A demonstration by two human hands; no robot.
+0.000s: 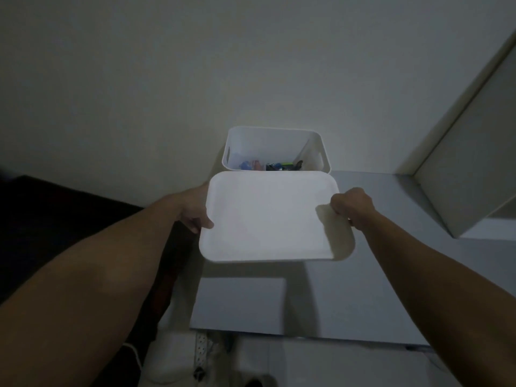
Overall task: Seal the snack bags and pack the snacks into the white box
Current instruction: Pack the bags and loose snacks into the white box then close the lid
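Observation:
A white box stands open at the far end of the grey table, against the wall. Colourful snack packets lie at its bottom, partly hidden by the lid. I hold a flat white lid in the air just in front of the box, above the table. My left hand grips the lid's left edge, thumb on top. My right hand grips its right edge with curled fingers.
A pale cabinet or panel leans in at the right. A dark surface lies to the left of the table. Below the table's near edge are a white power strip and a cable on the floor.

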